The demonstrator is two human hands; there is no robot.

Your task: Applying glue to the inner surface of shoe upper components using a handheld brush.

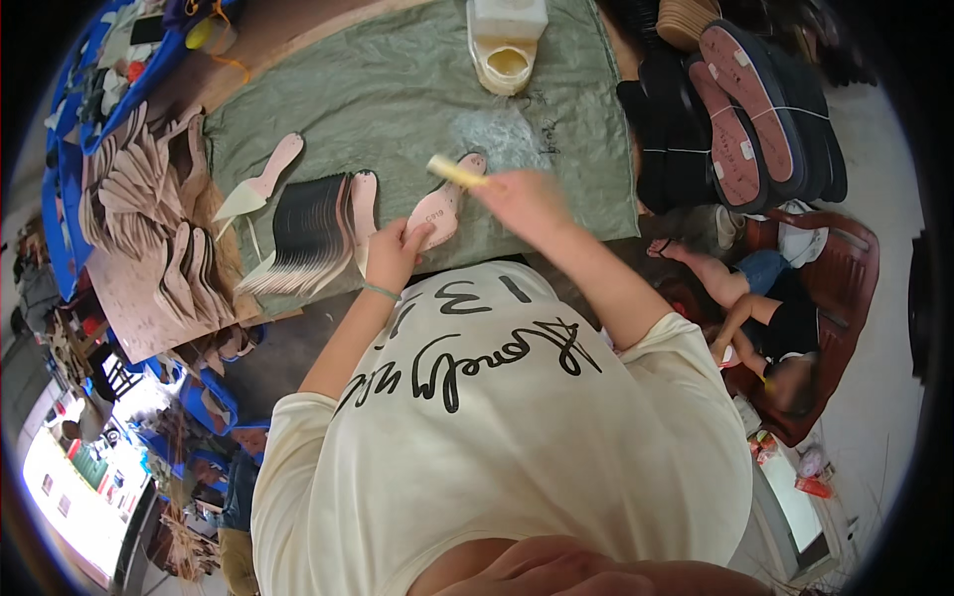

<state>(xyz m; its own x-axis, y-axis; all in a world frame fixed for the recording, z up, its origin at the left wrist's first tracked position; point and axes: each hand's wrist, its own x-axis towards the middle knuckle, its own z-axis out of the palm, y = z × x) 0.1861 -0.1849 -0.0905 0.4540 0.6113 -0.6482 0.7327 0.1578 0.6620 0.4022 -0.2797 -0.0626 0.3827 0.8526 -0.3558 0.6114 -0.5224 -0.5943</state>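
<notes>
My left hand (391, 253) is closed on the near, wide end of a pink insole (435, 217), thumb on top, and the insole lies over the green cloth. My right hand (527, 204) grips a short yellow brush (455, 172) that crosses the insole's narrow far part. Motion blurs this hand and the brush, so I cannot tell whether the bristles touch. Left of my left hand, a fanned row of black insoles (310, 223) lies beside another pink insole (365, 204). Farther left is a single pink insole (276, 164) with a pale front.
A whitish plastic container (509, 25) with a yellow-crusted opening stands at the far edge of the green cloth (368, 89). Clear crumpled plastic (502, 137) lies before it. Pink insoles are heaped on the left (149, 174). Tied sole bundles (750, 109) stand right; a person sits beyond (785, 318).
</notes>
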